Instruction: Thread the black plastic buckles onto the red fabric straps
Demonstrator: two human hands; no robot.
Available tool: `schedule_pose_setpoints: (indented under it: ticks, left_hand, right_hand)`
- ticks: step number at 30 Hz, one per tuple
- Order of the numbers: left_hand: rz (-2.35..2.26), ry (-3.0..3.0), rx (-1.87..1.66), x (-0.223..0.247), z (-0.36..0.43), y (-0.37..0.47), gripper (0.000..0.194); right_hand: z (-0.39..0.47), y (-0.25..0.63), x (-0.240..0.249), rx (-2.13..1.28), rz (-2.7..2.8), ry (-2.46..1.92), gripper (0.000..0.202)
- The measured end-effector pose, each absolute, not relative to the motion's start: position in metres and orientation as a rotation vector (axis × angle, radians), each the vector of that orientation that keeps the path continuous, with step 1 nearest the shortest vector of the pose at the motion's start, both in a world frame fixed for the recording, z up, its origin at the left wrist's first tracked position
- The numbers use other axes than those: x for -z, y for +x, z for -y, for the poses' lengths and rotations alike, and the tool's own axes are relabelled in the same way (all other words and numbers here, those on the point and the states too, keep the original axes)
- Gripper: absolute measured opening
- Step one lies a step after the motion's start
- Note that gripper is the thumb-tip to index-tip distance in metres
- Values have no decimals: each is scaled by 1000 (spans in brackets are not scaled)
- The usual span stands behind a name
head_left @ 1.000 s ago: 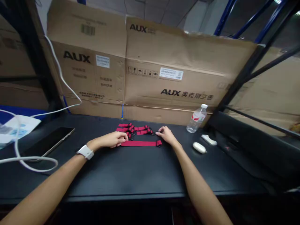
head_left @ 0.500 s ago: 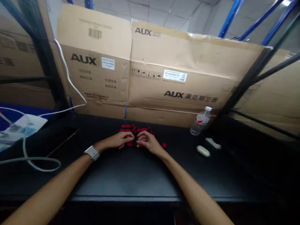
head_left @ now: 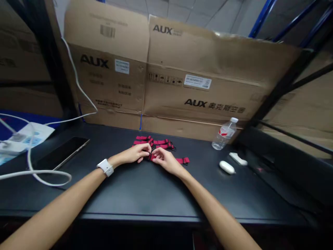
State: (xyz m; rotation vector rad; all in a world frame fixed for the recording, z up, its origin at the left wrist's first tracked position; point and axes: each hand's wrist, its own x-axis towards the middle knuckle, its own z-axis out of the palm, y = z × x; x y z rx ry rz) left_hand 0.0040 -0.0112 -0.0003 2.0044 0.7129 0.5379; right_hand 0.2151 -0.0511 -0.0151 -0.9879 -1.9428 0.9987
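1. at far left, a phone [head_left: 68, 152] and a white cable [head_left: 49, 171] lie on the dark surface [head_left: 145, 194], well apart from the handling.
2. behind the left hand [head_left: 137, 152], a cluster of red straps [head_left: 142, 138] lies stacked; these look already dealt with.
3. the left hand, its fingertips drawn narrow, seems to pinch the near end of the front strap [head_left: 180, 160], where a dark fitting shows.
4. just beyond the fingers, a second group of straps [head_left: 162, 142] with black buckles lies flat, apparently set aside too.
5. the right hand [head_left: 165, 160] is curled over the front strap, close to the left; whether it grips cannot be told.
6. the front strap's buckled end stretches out past the right hand, so this piece seems unfinished.
7. farther right stand a bottle [head_left: 223, 134] and, nearer, a white oval object [head_left: 227, 167].
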Motion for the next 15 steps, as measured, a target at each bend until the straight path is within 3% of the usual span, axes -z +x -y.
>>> schedule_pose_setpoints:
  ticks: [10,15]
  left_hand:
    - [-697,1849,-460,-7,19,4,20]
    - [-641,1723,-516,-2,17,7,24]
  right_hand:
    - [54,217,10,-977,2028,-970,13]
    - [56,212,10,-1191,1820,-865,20]
